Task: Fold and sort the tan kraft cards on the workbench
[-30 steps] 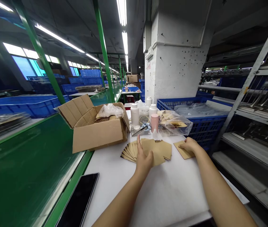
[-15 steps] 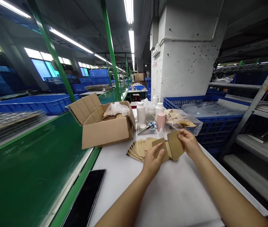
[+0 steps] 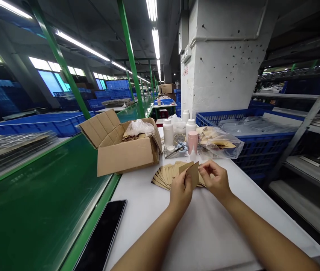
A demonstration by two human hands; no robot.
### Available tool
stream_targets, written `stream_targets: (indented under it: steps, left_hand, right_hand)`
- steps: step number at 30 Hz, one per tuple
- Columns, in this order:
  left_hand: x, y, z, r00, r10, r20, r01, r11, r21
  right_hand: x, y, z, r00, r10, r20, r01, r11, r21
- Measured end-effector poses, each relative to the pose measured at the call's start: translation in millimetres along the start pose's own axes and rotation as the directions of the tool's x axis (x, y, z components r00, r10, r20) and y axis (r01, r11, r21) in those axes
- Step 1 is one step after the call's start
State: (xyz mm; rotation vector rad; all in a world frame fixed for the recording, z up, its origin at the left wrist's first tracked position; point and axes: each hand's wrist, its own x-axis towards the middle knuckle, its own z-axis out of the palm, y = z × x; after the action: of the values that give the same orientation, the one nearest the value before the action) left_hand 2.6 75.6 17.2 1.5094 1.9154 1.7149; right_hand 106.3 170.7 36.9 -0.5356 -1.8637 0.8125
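Observation:
My left hand [image 3: 181, 190] is closed round a small brown kraft paper piece [image 3: 193, 175], raised at a tilt over the table. At that piece's right edge, the thumb and fingers of my right hand [image 3: 215, 180] are pinched together; their tips partly hide the spot they grip. Beneath and behind both hands, several like paper pieces [image 3: 164, 176] lie spread in an overlapping fan, dark along some of their edges. My hands cover the right part of this fan.
An open cardboard box [image 3: 126, 158] stands left of the fan. White bottles [image 3: 168, 133], a pink bottle [image 3: 193, 142] and a plastic bag [image 3: 219, 141] are behind it. A phone [image 3: 102, 235] lies by the green conveyor [image 3: 35, 203]; a blue crate [image 3: 250, 150] borders the right.
My right hand has moved left towards my left hand. The left hand's fingers have closed round a paper piece, now held more upright. The camera view has shifted slightly.

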Motion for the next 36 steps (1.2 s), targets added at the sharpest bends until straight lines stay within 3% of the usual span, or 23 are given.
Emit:
stream_targets:
  steps: [2,4,8,12,19,29,36]
  left_hand:
    - [-1.3,2.8,-0.4,0.999,0.045,0.016,-0.046,0.999,0.029]
    - [-2.5,4.1,-0.3,0.998,0.063,0.027,-0.065,0.995,0.069]
    - [-5.3,4.0,1.8,0.997,0.066,0.042,-0.071,0.987,0.144]
    - [-7.0,4.6,3.7,0.998,0.06,0.032,-0.065,0.984,0.164]
    - [-6.3,7.7,2.6,0.997,0.065,0.029,-0.069,0.988,0.14]
    - [-6.4,5.8,1.7,0.996,0.054,0.072,-0.073,0.955,0.287]
    - [-6.4,7.8,0.4,0.996,0.029,0.083,-0.051,0.961,0.272]
  right_hand:
    - [-6.3,-5.5,3.5,0.998,-0.043,0.05,0.041,0.998,0.05]
    - [-10.3,-7.4,7.1,0.989,-0.148,0.021,0.147,0.988,0.049]
    - [-11.1,-5.3,8.8,0.91,-0.416,-0.011,0.414,0.908,-0.057]
    - [-10.1,-3.7,7.0,0.855,-0.519,0.016,0.517,0.846,-0.129]
    - [-10.1,-2.2,8.2,0.828,-0.559,0.044,0.558,0.813,-0.166]
    - [-9.0,-1.7,6.4,0.835,-0.536,0.126,0.551,0.804,-0.225]
    - [-7.3,-4.7,4.7,0.862,-0.468,0.198,0.506,0.819,-0.269]
